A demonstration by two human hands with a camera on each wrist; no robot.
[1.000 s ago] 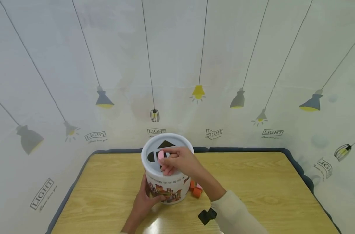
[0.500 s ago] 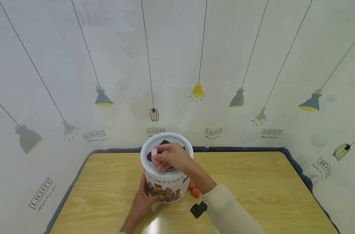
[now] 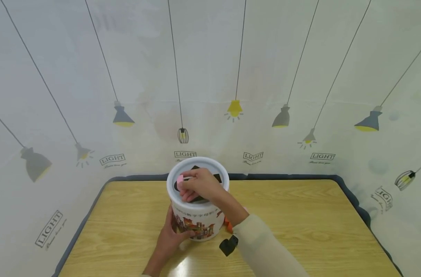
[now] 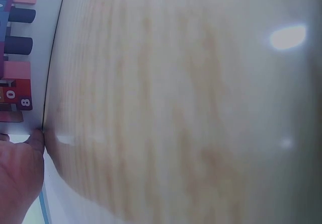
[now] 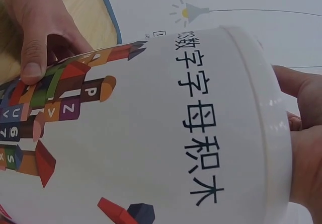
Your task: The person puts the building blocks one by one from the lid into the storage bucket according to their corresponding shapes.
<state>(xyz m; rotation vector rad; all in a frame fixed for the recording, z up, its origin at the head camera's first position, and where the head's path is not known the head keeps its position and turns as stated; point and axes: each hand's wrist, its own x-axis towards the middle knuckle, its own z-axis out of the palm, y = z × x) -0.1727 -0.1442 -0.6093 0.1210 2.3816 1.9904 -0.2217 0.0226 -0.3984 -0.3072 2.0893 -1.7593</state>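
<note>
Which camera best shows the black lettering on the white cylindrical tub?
The right wrist view: there the black lettering is large and sharp. The head view shows it small and blurred; the left wrist view, none.

Surfaces shiny and matt.
The bucket point(image 5: 151, 133) looks of smooth, glossy plastic, the counter point(image 3: 307, 219) of polished wood, the sleeve point(image 3: 267, 244) of matt cloth.

The bare left hand point(image 3: 170, 235) grips low, thumb spread from its fingers; the bare right hand point(image 3: 202, 185), higher, pinches with thumb and forefinger, its cream-sleeved forearm point(image 3: 265, 246) slanting leftward.
</note>
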